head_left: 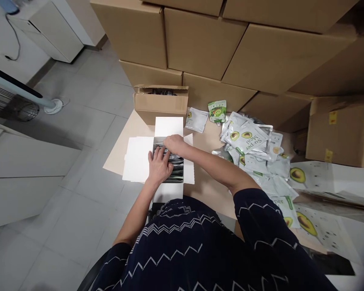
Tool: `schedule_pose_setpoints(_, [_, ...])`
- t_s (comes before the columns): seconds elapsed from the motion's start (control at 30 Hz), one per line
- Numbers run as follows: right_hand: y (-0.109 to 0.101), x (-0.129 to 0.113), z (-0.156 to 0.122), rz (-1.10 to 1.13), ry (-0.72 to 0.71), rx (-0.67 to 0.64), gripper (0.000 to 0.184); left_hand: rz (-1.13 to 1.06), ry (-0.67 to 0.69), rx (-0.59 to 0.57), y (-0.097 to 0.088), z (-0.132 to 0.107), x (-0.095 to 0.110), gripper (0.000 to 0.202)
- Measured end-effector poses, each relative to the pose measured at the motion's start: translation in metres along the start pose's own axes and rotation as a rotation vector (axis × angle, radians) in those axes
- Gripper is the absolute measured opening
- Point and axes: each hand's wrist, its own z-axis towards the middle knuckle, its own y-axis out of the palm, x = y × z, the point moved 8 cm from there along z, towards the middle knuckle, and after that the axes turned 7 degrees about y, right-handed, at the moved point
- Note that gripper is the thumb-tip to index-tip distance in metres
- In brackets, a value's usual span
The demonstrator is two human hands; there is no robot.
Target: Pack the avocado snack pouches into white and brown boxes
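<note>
A white carton (136, 159) stands with its flaps folded out, directly in front of my body. Dark, thin pouches (177, 167) stand on edge in a row inside it. My left hand (160, 166) lies over the left side of the row, its fingers spread and touching the pouch tops. At the far end of the carton, my right hand (173, 144) is curled downward with closed fingers. Its fingertips are hidden, so whatever it grips cannot be made out.
Behind the carton sits an open brown box (160, 105) with dark items inside. To the right lie a green pouch (217, 111) and a heap of white avocado-print pouches (248, 137). Stacked cardboard boxes (203, 44) wall off the back. Tiled floor (79, 202) lies left.
</note>
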Motion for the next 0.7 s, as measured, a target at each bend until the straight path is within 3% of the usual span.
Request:
schedule_pose_setpoints(0.1, [0.004,0.004,0.006,-0.014,0.061,0.007,0.024,0.001,0.001,0.001,0.0,0.0,0.0,0.054])
schedule_pose_setpoints(0.43, [0.012,0.002,0.018,0.046,0.052,-0.088,0.021,0.009,0.001,-0.004,0.0,-0.004,0.001,0.055])
schedule_pose_setpoints(0.6, [0.011,0.007,0.015,0.027,0.069,-0.142,0.026,0.01,0.049,0.099,-0.009,-0.013,0.006,0.05])
schedule_pose_setpoints(0.7, [-0.004,0.02,0.002,0.081,0.063,-0.065,0.024,-0.058,0.115,0.16,-0.017,-0.025,0.021,0.043])
